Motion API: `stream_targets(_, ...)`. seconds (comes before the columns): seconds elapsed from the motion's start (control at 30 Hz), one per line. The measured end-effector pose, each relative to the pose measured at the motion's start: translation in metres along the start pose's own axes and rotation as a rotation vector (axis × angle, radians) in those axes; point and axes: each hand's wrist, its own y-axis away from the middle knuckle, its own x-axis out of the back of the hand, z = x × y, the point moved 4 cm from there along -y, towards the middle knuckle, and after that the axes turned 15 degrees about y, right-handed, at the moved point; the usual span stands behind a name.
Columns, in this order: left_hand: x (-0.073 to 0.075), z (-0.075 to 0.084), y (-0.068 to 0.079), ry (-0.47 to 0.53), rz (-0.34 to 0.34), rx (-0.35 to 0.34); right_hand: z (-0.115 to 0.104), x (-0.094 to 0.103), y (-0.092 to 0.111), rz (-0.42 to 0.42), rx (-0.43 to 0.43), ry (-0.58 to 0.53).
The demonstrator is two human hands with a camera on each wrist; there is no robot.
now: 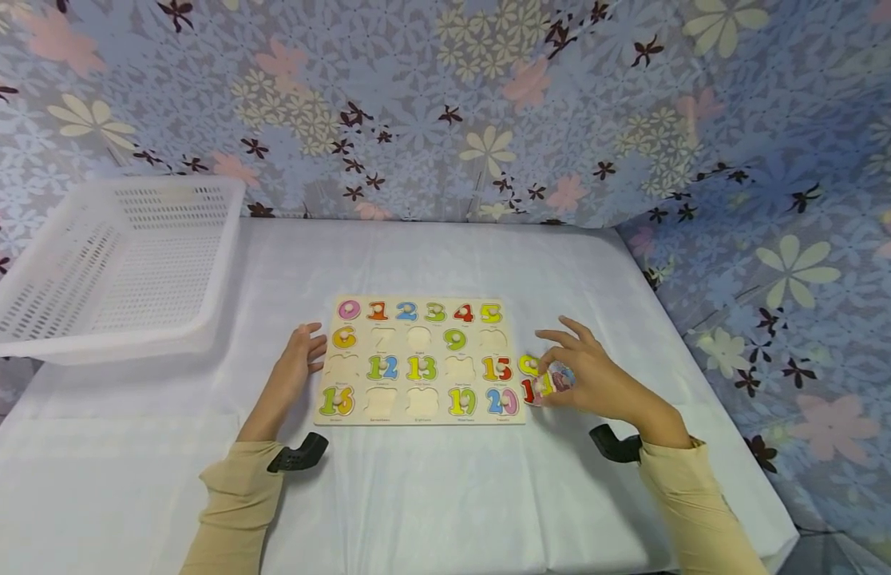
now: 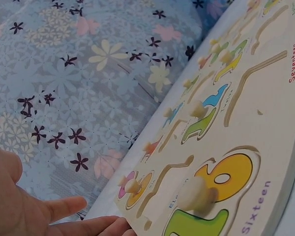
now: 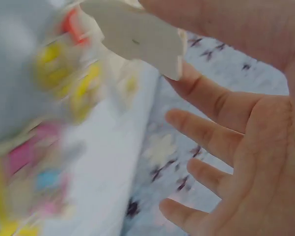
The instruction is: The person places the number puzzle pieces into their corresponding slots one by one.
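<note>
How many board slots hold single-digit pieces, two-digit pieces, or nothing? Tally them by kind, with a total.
Single-digit pieces seated: 8
Two-digit pieces seated: 6
Empty slots: 7
Total slots on the board: 21

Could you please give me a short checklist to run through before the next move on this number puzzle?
1. Right hand grips the held piece: ok, pinched.
2. Number on that piece identified: cannot tell; its plain back faces the right wrist camera.
3. Board has empty recesses: ok, seven.
4. Left hand clear of the recesses: ok, at the board's left edge.
5. Left hand touching the board: cannot tell.
6. All pieces placed: not ok; loose pieces lie right of the board.
</note>
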Motion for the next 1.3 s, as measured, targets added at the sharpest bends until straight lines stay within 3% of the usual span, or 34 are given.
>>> stream_targets(0.17,0.0,0.0,0.0,-0.006,0.0,-0.003,-0.03,0.003,-0.033,0.036,0.059,-0.091)
stream_targets(0.3,-0.001,0.0,0.0,-0.011,0.001,-0.009,-0.05,-0.016,-0.06,0.038,0.079,-0.103)
stream_targets(0.47,-0.003,-0.001,-0.002,-0.015,0.002,-0.003,-0.055,-0.038,-0.078,0.048,0.032,-0.042)
stream_targets(0.63,-0.002,-0.002,-0.001,-0.027,0.008,-0.003,-0.053,-0.043,-0.08,0.03,-0.045,0.003)
stream_targets(1.0,0.0,0.0,-0.001,-0.048,0.017,0.003,-0.06,-0.053,-0.084,-0.013,-0.053,0.094)
stream_targets(1.17,-0.001,0.0,0.0,-0.042,0.013,0.004,-0.059,-0.046,-0.077,0.026,-0.031,0.098)
stream_targets(1.3,0.0,0.0,0.0,-0.038,0.005,-0.001,-0.047,-0.034,-0.062,0.061,-0.068,0.06)
